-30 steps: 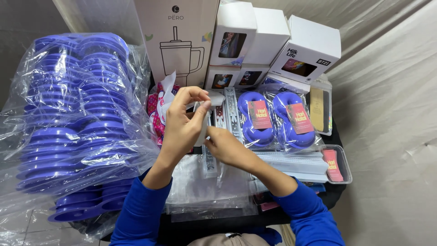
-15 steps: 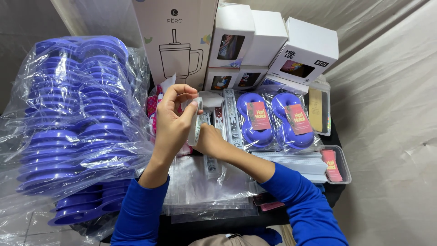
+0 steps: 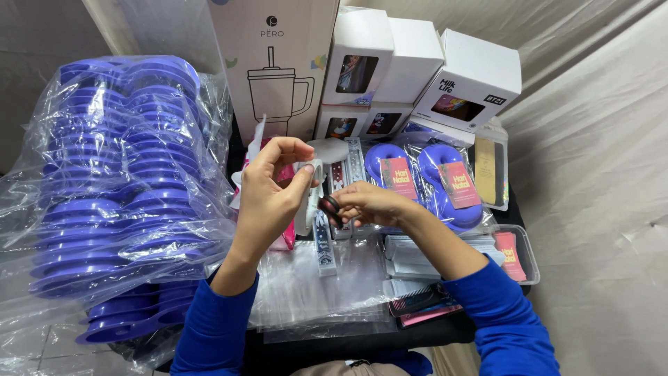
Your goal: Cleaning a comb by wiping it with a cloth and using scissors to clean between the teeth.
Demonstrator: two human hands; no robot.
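Left hand (image 3: 268, 191) raised over the table (image 3: 445, 333), fingers curled, pinching a small clear bag (image 3: 309, 191) by its upper edge between thumb and fingertips. Right hand (image 3: 365, 204) just beside it, fingertips pressed together on a small dark round item (image 3: 329, 205) at the bag's side; what the item is cannot be told.

Risks, as judged:
- Bag is thin and slick, held at one edge only. If the mouth sags shut, the item may catch on the rim and slip from the fingertips.
- A drop would land among the flat clear sleeves (image 3: 313, 285) and strip packets (image 3: 323, 244) below, where a small dark piece is easy to lose.
- The bagged stack of blue lids (image 3: 104, 195) crowds the left elbow; a wide swing could nudge it.
- White boxes (image 3: 417, 69) stand close behind; a sharp lift of the hands could knock one.
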